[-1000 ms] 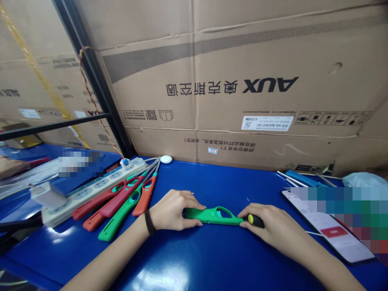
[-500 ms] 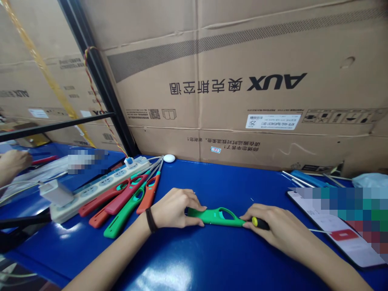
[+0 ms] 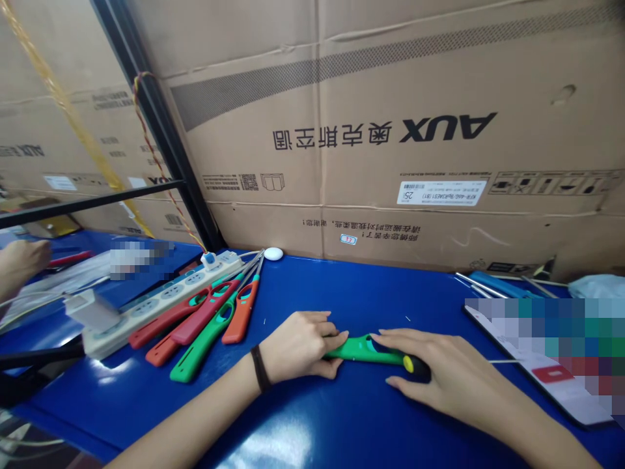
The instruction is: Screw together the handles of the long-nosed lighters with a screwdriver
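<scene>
My left hand (image 3: pixel 305 348) is closed around the left end of a green lighter handle (image 3: pixel 361 350), which lies along the blue table. Its far-left end is hidden under my fingers. My right hand (image 3: pixel 452 365) has a screwdriver (image 3: pixel 420 369) tucked in the palm, its black handle with a yellow end towards the lighter and its thin shaft pointing right. The right index finger reaches over the trigger opening, while the thumb is spread away below. The lighter's right tip is partly hidden behind the screwdriver handle.
Several red, orange and green lighters (image 3: pixel 200 371) lie at left against a white power strip (image 3: pixel 146 306). A white oval object (image 3: pixel 273 254) sits by the cardboard wall (image 3: pixel 361 78). A phone (image 3: pixel 541 391) lies at right. Another person's hand (image 3: pixel 24 260) shows at far left.
My left hand has shifted right along the green lighter handle. The right thumb has come off the lighter's tip, and the right fingers have moved left over the trigger opening.
</scene>
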{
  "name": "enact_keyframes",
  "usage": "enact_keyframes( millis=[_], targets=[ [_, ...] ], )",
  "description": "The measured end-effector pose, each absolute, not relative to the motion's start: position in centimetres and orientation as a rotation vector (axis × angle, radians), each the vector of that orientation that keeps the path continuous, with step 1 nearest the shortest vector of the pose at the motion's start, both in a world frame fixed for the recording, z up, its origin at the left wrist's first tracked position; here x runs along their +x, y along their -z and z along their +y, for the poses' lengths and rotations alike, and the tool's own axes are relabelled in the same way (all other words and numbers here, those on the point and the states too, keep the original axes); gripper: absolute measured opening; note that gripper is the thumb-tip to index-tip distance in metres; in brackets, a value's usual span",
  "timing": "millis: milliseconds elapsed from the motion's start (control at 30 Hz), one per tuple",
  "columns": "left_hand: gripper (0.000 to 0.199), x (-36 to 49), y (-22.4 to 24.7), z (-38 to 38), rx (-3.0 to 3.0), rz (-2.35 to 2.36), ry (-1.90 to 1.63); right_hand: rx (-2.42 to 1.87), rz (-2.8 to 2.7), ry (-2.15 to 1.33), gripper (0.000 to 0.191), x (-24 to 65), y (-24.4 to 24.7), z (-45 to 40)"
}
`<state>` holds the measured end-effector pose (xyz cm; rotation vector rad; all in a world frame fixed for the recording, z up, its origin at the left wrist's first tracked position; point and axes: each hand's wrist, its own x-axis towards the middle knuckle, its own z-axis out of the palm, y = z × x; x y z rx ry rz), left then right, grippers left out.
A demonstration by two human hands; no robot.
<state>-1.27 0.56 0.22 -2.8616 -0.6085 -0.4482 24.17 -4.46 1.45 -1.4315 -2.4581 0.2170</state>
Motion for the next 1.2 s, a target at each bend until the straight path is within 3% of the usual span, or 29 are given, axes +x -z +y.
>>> enact_keyframes(
  millis=[433,633,900,1067,1200],
  targets=[
    [0.028,-0.9,0.0,0.4,-2.898,-0.606,0.639,-1.336,-2.676,0.126,0.028,23.6,-1.9,-4.2],
    [0.031,-0.7,0.2,0.1,-2.883,-0.566,0.602,-1.226,-2.652,0.088,0.028,23.6,-2.2,-4.5],
    [0.024,-1.3,0.3,0.9,-2.788,-0.509,0.732,-1.453,-2.476,0.14,0.02,26.1,-3.5,-4.0],
    [0.022,-1.5,0.3,1.2,-2.772,-0.503,0.79,-1.369,-2.485,0.055,0.011,26.0,-3.7,-4.2],
    [0.024,-1.0,0.2,0.9,-2.727,-0.483,0.817,-1.249,-2.525,0.041,0.015,24.7,-3.3,-4.6]
  ],
)
